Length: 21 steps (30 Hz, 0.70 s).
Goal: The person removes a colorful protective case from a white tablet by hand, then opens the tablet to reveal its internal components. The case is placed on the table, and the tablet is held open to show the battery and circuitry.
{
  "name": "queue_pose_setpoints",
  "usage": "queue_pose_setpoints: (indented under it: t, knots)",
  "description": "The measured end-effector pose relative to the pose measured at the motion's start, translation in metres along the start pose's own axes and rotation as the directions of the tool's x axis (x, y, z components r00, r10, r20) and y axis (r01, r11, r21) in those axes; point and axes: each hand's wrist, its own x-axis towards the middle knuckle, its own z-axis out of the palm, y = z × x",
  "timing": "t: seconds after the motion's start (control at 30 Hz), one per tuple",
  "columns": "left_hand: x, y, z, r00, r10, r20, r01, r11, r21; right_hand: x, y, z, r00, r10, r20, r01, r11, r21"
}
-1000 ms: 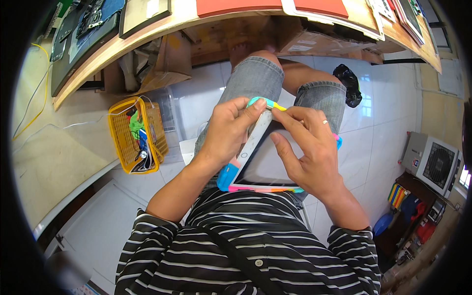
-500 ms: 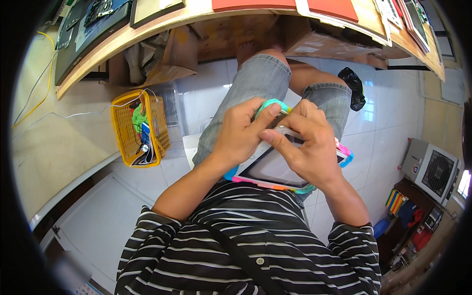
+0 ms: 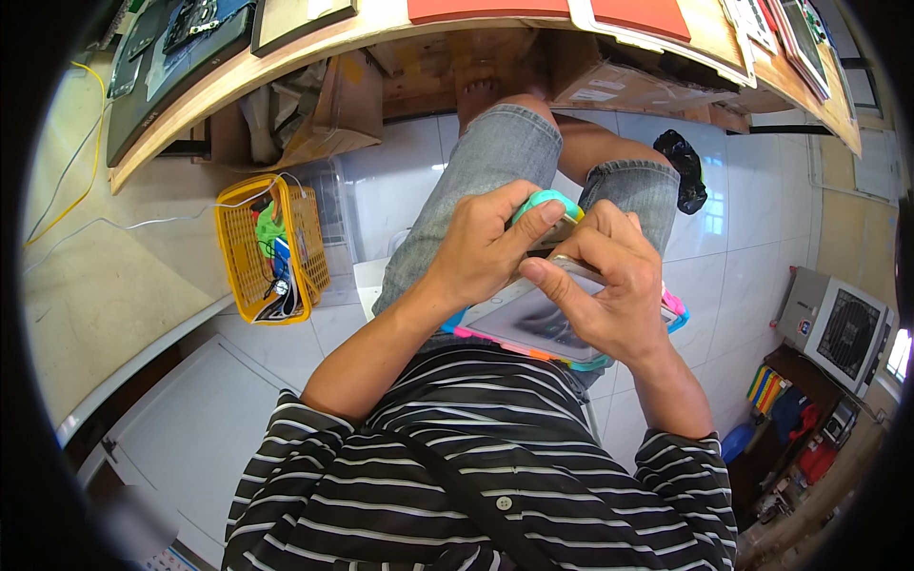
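Note:
A white-framed tablet (image 3: 528, 312) with a dark, glossy screen lies tilted over my lap. Round it runs a multicoloured bumper case (image 3: 519, 350), pink, orange, teal and blue. My left hand (image 3: 476, 246) grips the case's teal corner, thumb on top. That corner stands away from the tablet's far edge, leaving a gap. My right hand (image 3: 619, 290) pinches the tablet's far edge beside the gap, its thumb over the front and its fingers bent behind. The right hand covers part of the screen and the case's right side.
A wooden workbench (image 3: 381, 27) curves across the far side, bearing electronics and red sheets. Cardboard boxes (image 3: 333, 105) sit beneath it. On the left stands a yellow basket (image 3: 314, 247) with cables in it. A black plastic bag (image 3: 681, 171) and a grey fan unit (image 3: 838, 328) are at right.
Both hands have shifted slightly right with the tablet and case. The gap between the teal corner and the tablet's edge looks wider.

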Motion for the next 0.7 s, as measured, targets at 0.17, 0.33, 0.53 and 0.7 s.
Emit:
queue_pose_setpoints:
  t: [0.17, 0.33, 0.53, 0.7]
  knots:
    - [0.002, -0.002, 0.000, 1.000, 0.021, 0.022, -0.022, 0.999, 0.030, -0.002, 0.000, -0.002, 1.000, -0.022, -0.022, 0.022, 1.000, 0.002]
    - [0.017, -0.008, 0.007, 1.000, -0.005, 0.004, 0.005, 0.996, -0.089, 0.009, 0.013, -0.008, 0.986, 0.150, -0.078, -0.144, 0.987, 0.075]
    - [0.015, 0.000, -0.007, 1.000, 0.016, -0.010, -0.015, 0.995, 0.098, 0.025, 0.068, -0.048, 0.872, 0.424, -0.244, -0.367, 0.897, 0.247]
    - [0.018, -0.018, 0.000, 0.987, -0.147, 0.057, 0.153, 0.980, -0.124, 0.015, 0.085, -0.043, 0.835, 0.428, -0.346, -0.364, 0.901, 0.237]
